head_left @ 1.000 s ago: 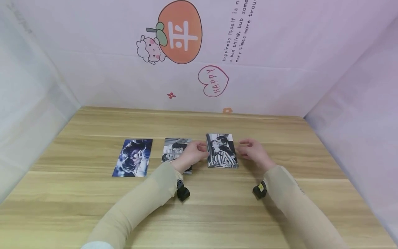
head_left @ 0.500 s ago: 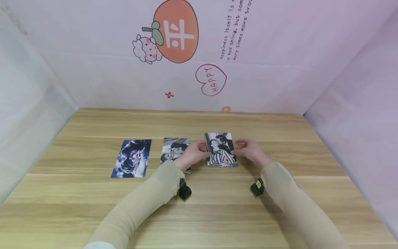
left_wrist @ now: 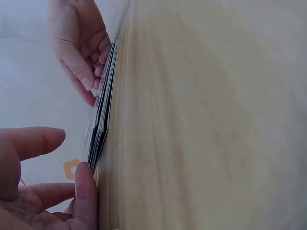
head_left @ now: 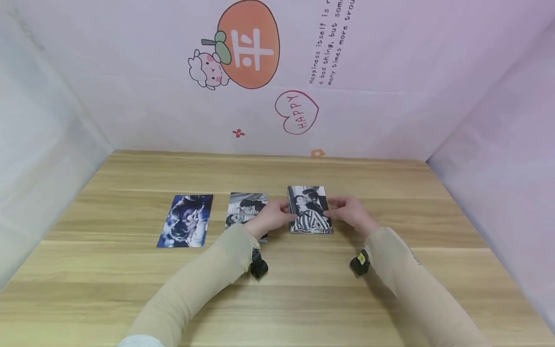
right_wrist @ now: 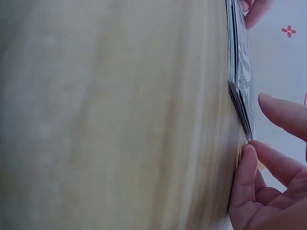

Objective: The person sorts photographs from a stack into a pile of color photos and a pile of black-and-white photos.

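Observation:
A stack of black-and-white photo cards [head_left: 309,207] lies flat on the table, its top picture showing two people and a striped shirt. My left hand [head_left: 274,214] touches the stack's left edge with its fingers; the thumb hovers over the top. At the opposite edge my right hand [head_left: 350,212] touches with its fingertips, thumb likewise raised above the cards. Seen edge-on in the left wrist view, the stack [left_wrist: 106,96] has several layers. Another black-and-white photo card [head_left: 236,214] lies to the left, partly covered by my left hand and sleeve.
Farther left lies a blue-toned photo card [head_left: 186,221]. The wooden table [head_left: 303,308] meets a printed white backdrop [head_left: 368,120] at its rear, with pale cloth walls on both sides. Black wrist cameras hang beneath both wrists.
My right hand has moved left from beside the stack to its right edge. The left thumb has come slightly farther over the stack, which stays in place.

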A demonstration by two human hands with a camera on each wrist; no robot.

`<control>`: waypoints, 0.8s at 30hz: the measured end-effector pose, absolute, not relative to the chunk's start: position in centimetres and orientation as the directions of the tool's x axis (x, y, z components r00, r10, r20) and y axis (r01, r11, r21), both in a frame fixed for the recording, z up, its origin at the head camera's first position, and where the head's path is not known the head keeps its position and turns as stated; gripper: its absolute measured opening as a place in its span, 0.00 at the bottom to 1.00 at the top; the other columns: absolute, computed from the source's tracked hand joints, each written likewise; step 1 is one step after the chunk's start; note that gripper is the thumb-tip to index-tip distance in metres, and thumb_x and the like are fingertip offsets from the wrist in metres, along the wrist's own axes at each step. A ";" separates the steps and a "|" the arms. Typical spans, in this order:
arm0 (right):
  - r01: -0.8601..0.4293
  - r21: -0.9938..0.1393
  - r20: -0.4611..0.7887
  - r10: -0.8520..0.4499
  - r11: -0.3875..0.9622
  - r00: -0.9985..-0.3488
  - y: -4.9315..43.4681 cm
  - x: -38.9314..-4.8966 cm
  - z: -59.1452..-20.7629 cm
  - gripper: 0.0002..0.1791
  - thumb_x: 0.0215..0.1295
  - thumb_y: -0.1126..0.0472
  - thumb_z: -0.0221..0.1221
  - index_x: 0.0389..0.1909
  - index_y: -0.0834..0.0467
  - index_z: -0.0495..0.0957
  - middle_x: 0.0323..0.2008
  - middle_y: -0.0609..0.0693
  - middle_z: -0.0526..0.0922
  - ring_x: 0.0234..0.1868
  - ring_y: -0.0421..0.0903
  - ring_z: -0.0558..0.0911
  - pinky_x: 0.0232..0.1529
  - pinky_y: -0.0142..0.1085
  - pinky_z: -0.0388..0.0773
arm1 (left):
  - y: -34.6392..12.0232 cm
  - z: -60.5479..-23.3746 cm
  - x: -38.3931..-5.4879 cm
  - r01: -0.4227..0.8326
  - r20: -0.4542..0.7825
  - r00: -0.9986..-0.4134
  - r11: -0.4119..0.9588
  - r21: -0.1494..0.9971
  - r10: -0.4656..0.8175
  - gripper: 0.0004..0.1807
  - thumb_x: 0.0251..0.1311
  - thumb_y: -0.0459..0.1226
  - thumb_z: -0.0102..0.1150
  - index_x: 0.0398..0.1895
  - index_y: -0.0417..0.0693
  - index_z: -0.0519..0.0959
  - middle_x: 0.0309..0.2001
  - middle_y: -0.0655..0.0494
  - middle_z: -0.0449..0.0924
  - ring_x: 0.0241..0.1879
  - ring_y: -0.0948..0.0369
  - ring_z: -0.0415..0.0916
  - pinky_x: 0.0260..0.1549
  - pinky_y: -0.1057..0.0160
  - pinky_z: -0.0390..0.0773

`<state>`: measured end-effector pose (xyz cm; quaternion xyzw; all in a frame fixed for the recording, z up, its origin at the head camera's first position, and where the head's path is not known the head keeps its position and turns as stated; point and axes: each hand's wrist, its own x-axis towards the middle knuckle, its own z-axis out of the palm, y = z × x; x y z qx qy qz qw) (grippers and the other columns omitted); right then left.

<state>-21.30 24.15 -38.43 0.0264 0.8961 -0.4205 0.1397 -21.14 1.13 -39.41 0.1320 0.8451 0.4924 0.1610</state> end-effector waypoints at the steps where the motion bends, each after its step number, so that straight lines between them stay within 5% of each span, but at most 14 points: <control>1: 0.166 -0.742 -0.273 -0.067 0.650 -0.960 24.1 -21.3 -38.5 0.34 0.58 0.60 0.64 0.64 0.66 0.66 0.54 0.63 0.75 0.50 0.52 0.73 0.50 0.38 0.73 | 1.1 -39.5 -21.1 0.055 -0.151 -0.914 0.483 0.874 0.377 0.06 0.60 0.35 0.59 0.31 0.41 0.75 0.23 0.59 0.67 0.22 0.64 0.63 0.21 0.70 0.64; 5: 0.164 -0.738 -0.274 -0.068 0.655 -0.959 23.9 -21.3 -38.5 0.33 0.58 0.59 0.63 0.64 0.65 0.67 0.55 0.63 0.75 0.51 0.52 0.73 0.50 0.38 0.73 | 1.2 -39.5 -21.1 0.018 -0.185 -0.913 0.489 0.872 0.364 0.12 0.61 0.37 0.58 0.46 0.39 0.78 0.26 0.57 0.70 0.24 0.63 0.65 0.22 0.70 0.66; 16: 0.161 -0.730 -0.279 -0.074 0.664 -0.958 23.9 -21.4 -38.6 0.34 0.58 0.57 0.64 0.64 0.63 0.67 0.57 0.63 0.75 0.56 0.54 0.73 0.58 0.44 0.71 | 1.2 -39.6 -21.1 -0.027 -0.223 -0.921 0.519 0.855 0.320 0.26 0.62 0.38 0.57 0.62 0.37 0.70 0.36 0.51 0.75 0.30 0.62 0.69 0.27 0.69 0.68; 24: 0.166 -0.707 -0.281 -0.058 0.688 -0.958 23.8 -21.3 -38.4 0.34 0.57 0.59 0.64 0.64 0.65 0.67 0.52 0.61 0.76 0.46 0.49 0.74 0.43 0.33 0.72 | 1.2 -39.5 -20.9 -0.026 -0.217 -0.916 0.489 0.872 0.337 0.27 0.62 0.37 0.56 0.64 0.39 0.69 0.32 0.53 0.74 0.28 0.63 0.68 0.25 0.70 0.68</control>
